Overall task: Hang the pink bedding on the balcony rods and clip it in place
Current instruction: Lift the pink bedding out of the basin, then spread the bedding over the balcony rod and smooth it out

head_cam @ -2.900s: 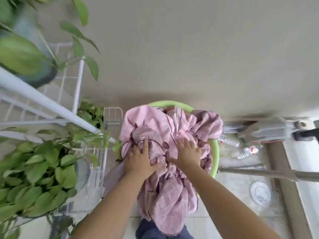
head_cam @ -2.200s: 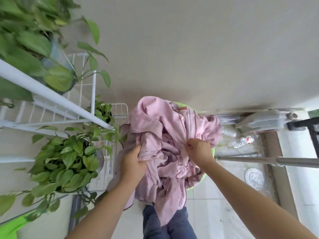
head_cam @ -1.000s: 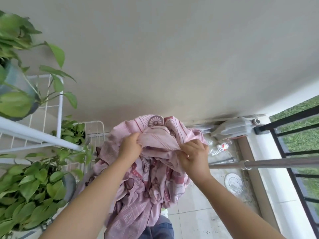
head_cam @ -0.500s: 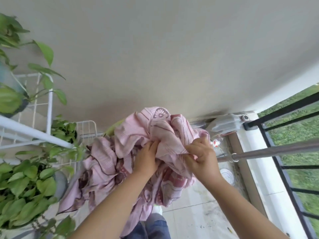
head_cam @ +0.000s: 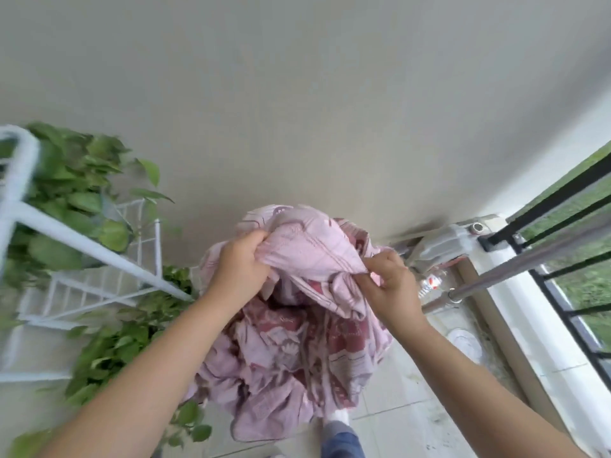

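Note:
The pink patterned bedding [head_cam: 291, 352] hangs in a bunched heap in front of me, held up off the floor. My left hand [head_cam: 238, 269] grips a fold at its upper left. My right hand [head_cam: 386, 285] pinches a fold at its upper right. A stretch of cloth is pulled taut between the two hands. A grey metal balcony rod [head_cam: 529, 259] runs from beside my right hand out to the right edge, and nothing hangs on it. No clips are in view.
A white wire plant rack [head_cam: 82, 246] with leafy green pot plants [head_cam: 109, 345] stands at the left. The black balcony railing [head_cam: 568, 292] and a white ledge [head_cam: 515, 312] line the right side. Plastic bottles [head_cam: 429, 282] lie by the wall. Tiled floor [head_cam: 396, 411] shows below.
Both hands lifted the bedding out of the green basin and raised it. The view swung right toward the railing and rod. My hands have shifted their grips along the cloth's upper folds.

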A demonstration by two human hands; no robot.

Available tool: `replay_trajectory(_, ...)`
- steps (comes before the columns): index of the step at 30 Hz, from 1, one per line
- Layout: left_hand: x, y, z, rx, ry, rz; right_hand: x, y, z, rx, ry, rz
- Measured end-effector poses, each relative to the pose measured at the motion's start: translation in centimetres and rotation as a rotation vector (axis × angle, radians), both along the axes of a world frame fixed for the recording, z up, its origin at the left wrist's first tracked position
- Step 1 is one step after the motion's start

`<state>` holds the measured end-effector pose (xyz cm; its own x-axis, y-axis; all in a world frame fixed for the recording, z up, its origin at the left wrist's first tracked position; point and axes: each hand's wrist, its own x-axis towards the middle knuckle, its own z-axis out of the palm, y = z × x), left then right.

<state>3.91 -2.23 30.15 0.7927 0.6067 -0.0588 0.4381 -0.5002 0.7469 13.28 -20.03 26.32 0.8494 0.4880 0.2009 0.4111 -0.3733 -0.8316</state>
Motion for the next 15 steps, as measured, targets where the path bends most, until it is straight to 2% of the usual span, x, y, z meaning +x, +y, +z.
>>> replay_trajectory(5, -3.2, -1.5, 11.1, -0.077, -0.261, 0.059, -3.4, 1.4, 9.1, 0.167, 0.043, -0.057)
replay_trajectory(11, -12.7, -4.7, 20.0, 0.06, -0.524, 0.026, -12.5, -0.7, 20.0, 0.375, -0.042, -0.117)
replay_trajectory(15, -18.7, -8.1, 26.8, 0.247, -0.727, -0.021, -18.9, -3.8, 28.9, 0.557, -0.094, -0.164)
